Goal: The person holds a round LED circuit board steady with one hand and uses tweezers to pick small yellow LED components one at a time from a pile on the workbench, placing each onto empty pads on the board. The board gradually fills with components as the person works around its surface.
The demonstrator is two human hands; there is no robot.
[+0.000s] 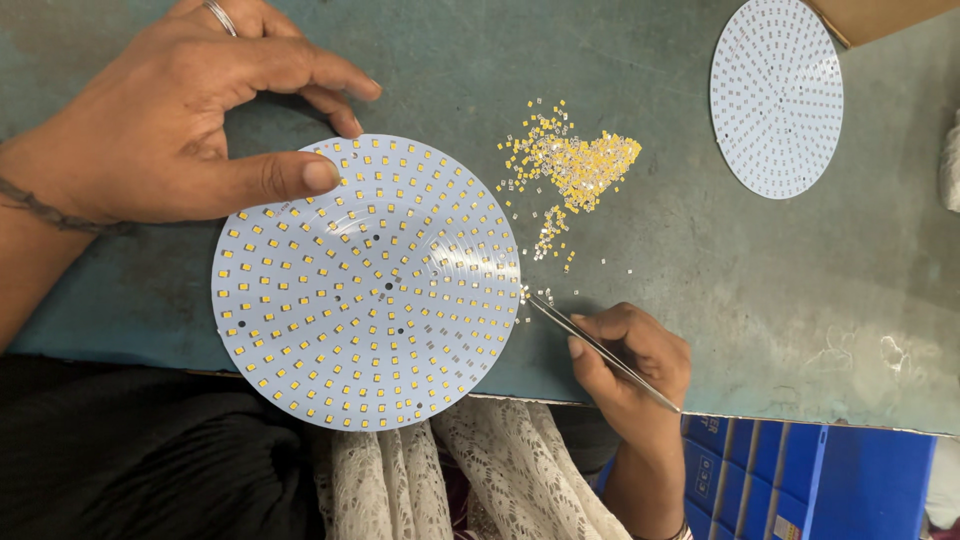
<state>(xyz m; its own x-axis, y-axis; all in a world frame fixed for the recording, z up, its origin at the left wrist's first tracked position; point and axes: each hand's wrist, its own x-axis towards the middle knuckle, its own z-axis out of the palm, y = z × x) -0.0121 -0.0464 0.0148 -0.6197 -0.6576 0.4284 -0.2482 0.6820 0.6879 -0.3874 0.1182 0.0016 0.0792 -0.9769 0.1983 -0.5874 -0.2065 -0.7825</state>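
1. Disc (pixel 366 282): round white circuit board, centre-left of the frame, flat on the bench (pixel 700 290). Its lower edge overhangs the bench's near edge. Concentric rings of small yellow chips cover most of it; a patch at lower right shows bare pads (unfilled), and a few small dark holes sit near the middle.
2. Left hand (pixel 170 120), upper left: thumb tip pressed on the disc's upper-left rim, the other fingers curled and spread above it on the bench; a ring on one finger, a thin band at the wrist.
3. Right hand (pixel 630 360), lower centre: fingers pinched around tweezers (pixel 600 350), whose tips point up-left and meet the disc's right edge.
4. Chips (pixel 570 165): loose yellow heap, upper centre, with a trail of strays running down toward the tweezer tips.
5. Second disc (pixel 776 95), upper right: white, unpopulated, top edge cut off by the frame.
6. Hard to make out: whether the tweezer tips hold a chip (too small). The blue crate (pixel 810 480) at lower right is cut off.
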